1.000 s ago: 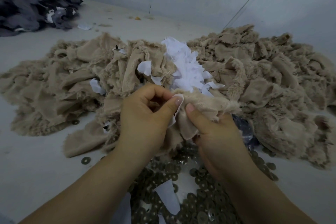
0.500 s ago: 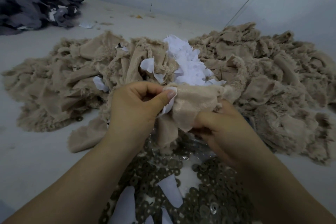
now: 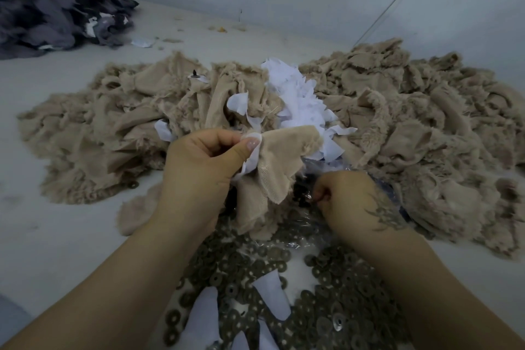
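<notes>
while the left hand (image 3: 199,170) pinches the beige fabric piece (image 3: 284,156) and its white lining (image 3: 250,163) between thumb and forefinger, above the washers (image 3: 341,307), the right hand (image 3: 349,199) has its fingers curled down in the clear plastic (image 3: 308,209) — whether they've caught anything i can't tell. i'd hold both layers flush and lift just one part
</notes>
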### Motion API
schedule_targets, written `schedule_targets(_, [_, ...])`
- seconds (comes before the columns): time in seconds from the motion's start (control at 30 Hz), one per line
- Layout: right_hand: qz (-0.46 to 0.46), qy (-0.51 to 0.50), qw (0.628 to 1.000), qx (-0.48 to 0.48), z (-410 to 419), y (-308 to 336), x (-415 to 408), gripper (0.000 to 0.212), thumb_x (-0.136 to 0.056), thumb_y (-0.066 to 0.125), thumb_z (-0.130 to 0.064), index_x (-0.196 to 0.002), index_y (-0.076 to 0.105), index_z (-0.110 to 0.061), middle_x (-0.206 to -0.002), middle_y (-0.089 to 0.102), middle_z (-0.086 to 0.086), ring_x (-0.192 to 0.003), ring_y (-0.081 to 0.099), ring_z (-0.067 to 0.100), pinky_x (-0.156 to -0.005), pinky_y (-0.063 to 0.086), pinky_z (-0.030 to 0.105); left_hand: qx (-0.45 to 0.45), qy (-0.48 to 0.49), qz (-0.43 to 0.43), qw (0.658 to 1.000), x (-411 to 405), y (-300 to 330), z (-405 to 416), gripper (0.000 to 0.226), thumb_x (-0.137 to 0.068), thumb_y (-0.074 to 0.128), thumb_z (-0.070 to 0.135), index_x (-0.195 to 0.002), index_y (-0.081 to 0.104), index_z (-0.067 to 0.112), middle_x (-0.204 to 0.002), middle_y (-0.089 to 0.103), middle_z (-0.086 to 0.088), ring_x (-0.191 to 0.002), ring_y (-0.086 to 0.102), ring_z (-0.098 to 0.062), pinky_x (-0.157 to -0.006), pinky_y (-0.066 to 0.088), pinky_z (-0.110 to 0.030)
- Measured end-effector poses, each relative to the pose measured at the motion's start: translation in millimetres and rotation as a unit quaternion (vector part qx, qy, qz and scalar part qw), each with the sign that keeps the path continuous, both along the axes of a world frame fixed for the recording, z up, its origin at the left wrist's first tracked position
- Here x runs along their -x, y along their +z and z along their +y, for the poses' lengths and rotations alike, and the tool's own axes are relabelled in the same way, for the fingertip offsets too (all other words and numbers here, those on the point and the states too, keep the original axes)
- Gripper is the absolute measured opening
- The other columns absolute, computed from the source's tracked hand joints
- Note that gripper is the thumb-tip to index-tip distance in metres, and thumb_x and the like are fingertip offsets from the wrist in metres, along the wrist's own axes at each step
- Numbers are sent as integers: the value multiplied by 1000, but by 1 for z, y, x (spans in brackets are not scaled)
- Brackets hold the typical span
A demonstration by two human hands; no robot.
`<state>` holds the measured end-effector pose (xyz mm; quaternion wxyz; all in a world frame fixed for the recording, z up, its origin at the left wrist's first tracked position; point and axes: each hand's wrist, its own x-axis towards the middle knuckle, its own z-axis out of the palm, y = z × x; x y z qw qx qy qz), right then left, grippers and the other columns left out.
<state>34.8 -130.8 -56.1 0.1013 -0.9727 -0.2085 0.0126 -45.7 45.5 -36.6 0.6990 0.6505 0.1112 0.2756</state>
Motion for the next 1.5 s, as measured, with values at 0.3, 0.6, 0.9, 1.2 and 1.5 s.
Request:
schedule_targets(0.3, [47, 89, 993, 65, 8, -10, -7, 34, -96, 57, -22, -130, 62, -25, -125, 61, 4, -112, 59, 24, -83, 40, 24, 16, -11, 0, 1000, -8, -2, -6, 20, -63, 75, 37, -68, 77, 18, -72, 73, -10, -69, 67, -22, -70, 60, -36])
schedule_targets(0.6, [-27, 94, 995, -24, 7, -19, -4, 23, -91, 62, -18, -110, 73, -22, -115, 62, 4, -105, 59, 25, -83, 45, 29, -8, -20, -21, 1000, -9, -6, -8, 24, -57, 75, 49, -64, 76, 26, -62, 69, -3, -59, 61, -15, -58, 55, -24])
schedule_targets(0.9, [-17, 67, 995, -77, 3, -18, -7, 26, -92, 61, -17, -117, 66, -13, -110, 66, 8, -99, 62, 25, -78, 42, 28, -5, -30, -17, 999, -9, -12, -12, 33, -54, 75, 53, -69, 77, 23, -74, 69, -21, -68, 63, -29, -69, 58, -42])
schedule_targets(1.2, [493, -38, 532, -687, 8, 9, 8, 26, -82, 60, 5, -105, 69, 10, -97, 75, 18, -80, 73, 19, -74, 62, 28, -32, -50, -28, 998, -9, -17, -22, 13, -67, 77, 35, -71, 78, 22, -68, 73, -4, -59, 65, -19, -53, 57, -29])
schedule_targets(1.5, [430, -55, 571, -697, 9, 17, 14, 22, -83, 57, 10, -91, 75, -1, -90, 76, 16, -74, 74, 20, -58, 61, 25, -57, -56, -48, 996, -8, -12, -27, 17, -69, 78, 30, -75, 77, 14, -74, 75, -4, -68, 72, -20, -64, 60, -26])
